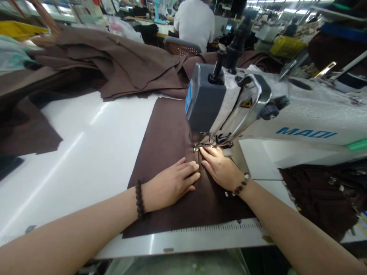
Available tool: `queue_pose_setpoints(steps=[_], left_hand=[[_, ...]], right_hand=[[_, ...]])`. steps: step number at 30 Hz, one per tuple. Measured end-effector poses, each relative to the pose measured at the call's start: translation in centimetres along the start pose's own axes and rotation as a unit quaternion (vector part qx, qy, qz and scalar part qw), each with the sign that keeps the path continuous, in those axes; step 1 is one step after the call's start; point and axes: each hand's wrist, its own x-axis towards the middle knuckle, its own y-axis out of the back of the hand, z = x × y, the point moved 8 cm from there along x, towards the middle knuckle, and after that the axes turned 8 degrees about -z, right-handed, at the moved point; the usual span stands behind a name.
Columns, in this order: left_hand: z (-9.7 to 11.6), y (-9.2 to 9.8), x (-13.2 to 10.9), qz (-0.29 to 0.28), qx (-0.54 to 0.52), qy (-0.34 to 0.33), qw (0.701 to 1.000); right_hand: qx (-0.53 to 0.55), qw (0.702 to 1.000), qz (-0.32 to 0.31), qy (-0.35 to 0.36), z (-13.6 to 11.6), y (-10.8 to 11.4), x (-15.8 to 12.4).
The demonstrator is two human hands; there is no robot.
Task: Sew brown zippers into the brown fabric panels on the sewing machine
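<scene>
The left hand [174, 185] and, nearer the presser foot [196, 148], the right hand [223, 170] lay flat, fingers slightly spread, on cloth [163, 137] near the front edge of the worktop [100, 152], the seam [200, 159] running between their fingertips and away from that edge to the foot.

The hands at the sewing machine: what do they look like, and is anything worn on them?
No gloves or sleeves show. The left hand has a dark, round-beaded bracelet at the wrist; the right hand has a bracelet mixing dark and pale beads.
</scene>
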Motion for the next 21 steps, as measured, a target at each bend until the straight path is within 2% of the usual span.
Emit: queue_pose_setpoints(steps=[3, 9, 16, 21], left_hand=[[-0.6, 0.1, 0.2, -0.001, 0.000, -0.005, 1.000], [-1.4, 0.3, 0.5, 0.001, 0.004, -0.009, 1.000], [-1.5, 0.3, 0.3, 0.003, 0.000, -0.009, 1.000], [-1.6, 0.5, 0.1, 0.010, 0.006, -0.021, 1.000]], right_hand=[[0.007, 1.000, -0.001, 0.000, 0.5, 0.0, 0.5], [0.042, 0.998, -0.048, -0.027, 1.1, 0.1, 1.5], [0.069, 0.992, -0.043, -0.096, 1.1, 0.6, 1.5], [0.060, 0.993, -0.042, -0.093, 0.9, 0.8, 1.6]])
